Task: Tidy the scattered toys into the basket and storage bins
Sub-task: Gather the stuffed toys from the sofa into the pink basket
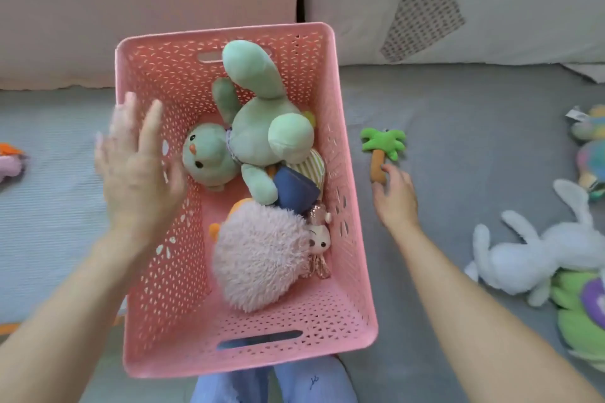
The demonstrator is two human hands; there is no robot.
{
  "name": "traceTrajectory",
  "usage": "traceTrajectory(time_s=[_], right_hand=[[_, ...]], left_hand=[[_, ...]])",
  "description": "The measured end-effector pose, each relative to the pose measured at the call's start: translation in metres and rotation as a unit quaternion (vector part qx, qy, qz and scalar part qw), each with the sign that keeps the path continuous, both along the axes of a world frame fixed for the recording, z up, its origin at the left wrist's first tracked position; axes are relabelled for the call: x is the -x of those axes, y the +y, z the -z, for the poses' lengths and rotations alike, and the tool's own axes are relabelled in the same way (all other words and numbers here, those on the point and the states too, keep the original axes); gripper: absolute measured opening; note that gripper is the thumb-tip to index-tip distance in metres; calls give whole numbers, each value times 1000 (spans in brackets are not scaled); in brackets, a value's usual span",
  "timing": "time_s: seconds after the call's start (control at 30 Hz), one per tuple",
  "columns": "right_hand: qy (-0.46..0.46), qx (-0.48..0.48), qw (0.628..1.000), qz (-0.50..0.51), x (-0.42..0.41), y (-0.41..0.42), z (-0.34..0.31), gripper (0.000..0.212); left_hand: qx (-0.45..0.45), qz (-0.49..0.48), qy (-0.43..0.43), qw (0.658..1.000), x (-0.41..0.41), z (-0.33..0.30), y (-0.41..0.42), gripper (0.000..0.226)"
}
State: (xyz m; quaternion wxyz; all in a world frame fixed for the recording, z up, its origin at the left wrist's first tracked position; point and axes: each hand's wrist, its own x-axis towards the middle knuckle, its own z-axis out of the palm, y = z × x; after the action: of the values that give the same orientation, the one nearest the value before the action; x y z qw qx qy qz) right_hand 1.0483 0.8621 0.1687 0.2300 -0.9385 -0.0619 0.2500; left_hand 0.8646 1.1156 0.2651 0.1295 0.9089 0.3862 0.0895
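Right hand (396,198) touches palm-tree toy (382,149) beside basket (347,239).
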Motion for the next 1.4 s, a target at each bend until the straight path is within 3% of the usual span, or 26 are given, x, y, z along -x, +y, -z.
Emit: traceTrajectory(time_s=[0.07,0.13,0.17,0.3,0.37,0.47,0.53,0.63,0.73,0.87,0.97,1.07,1.13,1.2,1.27,1.33,1.4], right_hand=[[26,8,999,-20,-1,9,12,44],[33,21,998,-41,-3,16,24,47],[36,45,997,-54,-4,18,29,48],[102,153,977,-110,-16,14,46,49],[93,152,977,-119,-24,6,53,47],[-5,47,999,-12,-32,-8,41,33],[-88,-39,992,82,-36,-22,13,27],[-219,-181,947,151,-28,-44,-48,23],[-288,-288,904,126,3,-55,-109,19],[-188,-355,916,6,64,-43,-147,17],[-108,-321,935,-108,101,-22,-144,27],[73,-274,937,-205,117,-13,-139,49],[98,-255,937,-219,113,-22,-143,52],[-14,-301,939,-168,98,-47,-153,40],[-137,-319,937,-42,77,-79,-159,31],[-226,-290,925,91,51,-126,-159,28],[-256,-238,915,202,27,-173,-150,24]], left_hand=[[129,-141,47,980,37,-3,3,50],[313,-241,90,914,51,-3,-1,29],[352,-254,94,896,52,-3,-4,30],[332,-237,68,911,42,-5,-10,37],[316,-241,56,916,38,-6,-13,35],[330,-256,26,908,39,-12,-21,24],[356,-260,3,898,38,-21,-28,23],[375,-256,-14,891,32,-37,-42,24],[383,-258,-18,887,24,-51,-54,23],[401,-258,-26,878,13,-74,-79,26],[415,-243,-31,876,3,-86,-99,25],[427,-219,-51,876,-14,-92,-117,24],[430,-196,-58,879,-28,-93,-127,25],[435,-168,-62,883,-48,-94,-139,26],[433,-147,-64,887,-66,-95,-146,27],[417,-116,-48,900,-88,-93,-153,28],[371,-75,-33,925,-110,-93,-158,29]])
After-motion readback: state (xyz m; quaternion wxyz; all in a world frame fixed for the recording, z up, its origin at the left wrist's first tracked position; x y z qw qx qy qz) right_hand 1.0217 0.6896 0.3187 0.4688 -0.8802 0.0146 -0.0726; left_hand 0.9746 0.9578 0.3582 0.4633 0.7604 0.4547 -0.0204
